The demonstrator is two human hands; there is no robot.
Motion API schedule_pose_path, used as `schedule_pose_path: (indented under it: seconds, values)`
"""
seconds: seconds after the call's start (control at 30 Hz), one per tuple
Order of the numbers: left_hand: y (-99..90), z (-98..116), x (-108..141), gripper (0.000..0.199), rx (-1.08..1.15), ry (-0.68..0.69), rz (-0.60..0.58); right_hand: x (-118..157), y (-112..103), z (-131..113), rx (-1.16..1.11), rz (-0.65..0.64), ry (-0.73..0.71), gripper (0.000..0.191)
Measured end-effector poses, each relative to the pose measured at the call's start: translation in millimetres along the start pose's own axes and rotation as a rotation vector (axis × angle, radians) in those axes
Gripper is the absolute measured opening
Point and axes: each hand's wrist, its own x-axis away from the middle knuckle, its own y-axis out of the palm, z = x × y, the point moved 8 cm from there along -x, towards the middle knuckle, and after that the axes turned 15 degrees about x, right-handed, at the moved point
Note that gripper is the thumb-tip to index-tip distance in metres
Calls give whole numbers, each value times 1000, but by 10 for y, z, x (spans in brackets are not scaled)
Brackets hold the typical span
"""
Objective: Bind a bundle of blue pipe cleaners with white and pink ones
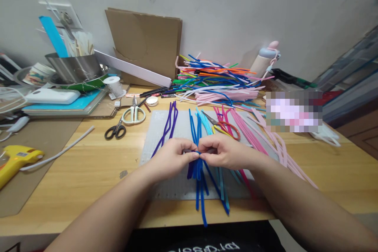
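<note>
The left hand (177, 154) and the right hand (221, 151) meet over the grey mat (165, 189), thumb and forefinger of each pressed together on a bundle of blue fuzzy stems (199, 173); the two sets of fingertips nearly touch at the bundle's middle, and the stems run on past them, both away from the person and toward the near table edge, where several overhang the mat; a darker strand seems to cross the bundle at the pinch, though the fingers hide too much to be sure.

Purple stems (176, 115) lie on the mat beyond the left hand; light blue stems (207, 124) and deep pink stems (248, 136) lie near the right, with pale pink stems (283, 155) farther out, reaching off the mat; scissors with red and yellow handles (233, 130) rest across some of these, just beyond the right hand.

Two more pairs of scissors (one with black handles (115, 131), one with pale green handles (134, 115)) lie on the wooden table (103, 173), left of the mat; a heap of mixed-colour stems (218, 82) sits by the wall; a yellow glue gun (20, 159) lies at far left.
</note>
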Motion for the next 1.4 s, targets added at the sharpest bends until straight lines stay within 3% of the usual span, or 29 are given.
schedule_pose_path:
  seconds: [0.13, 0.3, 0.67, 0.83, 0.93, 1.0, 1.07, 1.17, 1.23, 1.27, 1.3, 1.33, 1.37, 1.4]
  values:
    - [-37, -37, -8, 18, 46, -47, 34, 19, -69, -68, 126, 68, -60, 7]
    - [-111, -62, -10, 18, 9, -68, 134, 27, -125, -72, 282, 136, -19, 8]
    - [-168, -159, -35, 20, 36, -101, 206, -69, -24, 127, -7, 164, 113, 10]
    - [-171, -121, -46, 17, 59, -88, 184, -82, -11, 121, 8, 167, 101, 11]
    - [-203, -110, -47, 15, 127, -70, 206, -32, -140, 1, 144, 228, 41, 11]
    - [-212, -123, -42, 15, 228, -72, 209, 79, -394, -127, 288, 432, -6, 8]
    - [-197, -138, -32, 16, 380, -78, 189, 310, -758, -202, 358, 779, 11, 9]
    - [-151, -144, -11, 17, 693, -101, 136, 827, -1237, -127, 286, 1345, 79, 8]
    - [-134, -143, 5, 18, 906, -133, 126, 1089, -1432, 48, 210, 1557, 140, 10]
    - [-133, -139, 12, 18, 992, -146, 127, 1153, -1506, 148, 197, 1582, 171, 11]
    - [-139, -129, 17, 19, 1055, -152, 132, 1183, -1564, 254, 207, 1567, 223, 12]
    - [-150, -117, 19, 20, 1092, -151, 138, 1145, -1599, 366, 255, 1475, 300, 13]
    - [-165, -108, 19, 21, 1107, -147, 144, 1018, -1586, 493, 328, 1271, 385, 11]
    - [-185, -104, 18, 22, 1104, -141, 156, 816, -1482, 639, 374, 968, 432, 10]
